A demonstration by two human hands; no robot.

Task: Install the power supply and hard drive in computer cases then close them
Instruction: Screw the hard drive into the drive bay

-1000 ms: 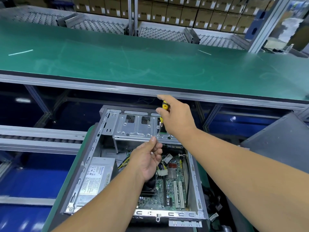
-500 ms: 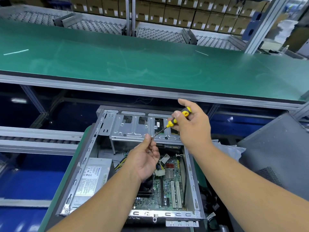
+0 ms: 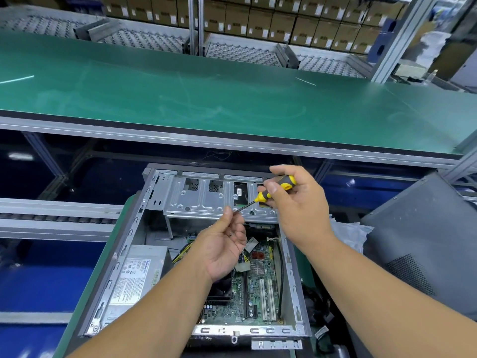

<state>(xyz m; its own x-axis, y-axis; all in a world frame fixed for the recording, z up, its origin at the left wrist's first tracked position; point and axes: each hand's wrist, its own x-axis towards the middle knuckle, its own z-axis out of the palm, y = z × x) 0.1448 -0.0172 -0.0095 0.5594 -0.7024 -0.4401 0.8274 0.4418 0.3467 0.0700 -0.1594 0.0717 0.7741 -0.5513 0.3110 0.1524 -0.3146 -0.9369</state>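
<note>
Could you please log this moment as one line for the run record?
right hand: grips screwdriver | left hand: pinches its tip | case: open | power supply: inside

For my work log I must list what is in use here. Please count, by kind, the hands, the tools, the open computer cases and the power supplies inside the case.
Hands: 2, left hand and right hand
Tools: 1, screwdriver, yellow and black, gripped by the right hand
Open computer cases: 1, computer case
Power supplies: 1, power supply
Total: 5
</note>
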